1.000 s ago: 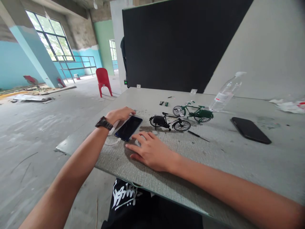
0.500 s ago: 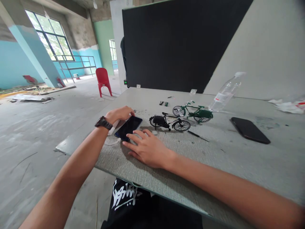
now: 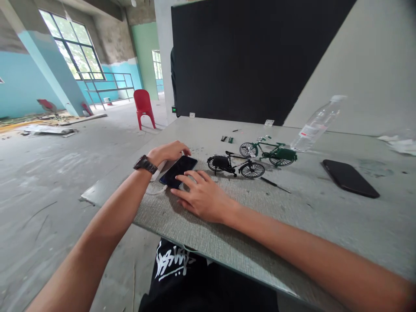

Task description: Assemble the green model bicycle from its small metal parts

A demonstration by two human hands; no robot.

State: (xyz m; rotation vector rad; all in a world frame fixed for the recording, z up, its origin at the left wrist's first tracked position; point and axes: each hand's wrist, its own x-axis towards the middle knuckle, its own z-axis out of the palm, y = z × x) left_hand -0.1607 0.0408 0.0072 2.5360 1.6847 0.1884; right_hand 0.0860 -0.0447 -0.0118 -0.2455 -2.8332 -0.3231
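Smartphone (image 3: 178, 170), near table (image 3: 292, 216) edge beside black model bicycle (image 3: 236, 165): lying flat, screen up. Left hand (image 3: 169, 151) cupping far side, steadying it; right hand (image 3: 203, 197) resting open, fingertips touching near edge.

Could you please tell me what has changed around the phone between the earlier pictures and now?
The right hand slid left along the table until its fingertips reached the near end of the phone. The left hand stayed on the phone's far edge. The black model bicycle, green model bicycle and second phone kept their places.
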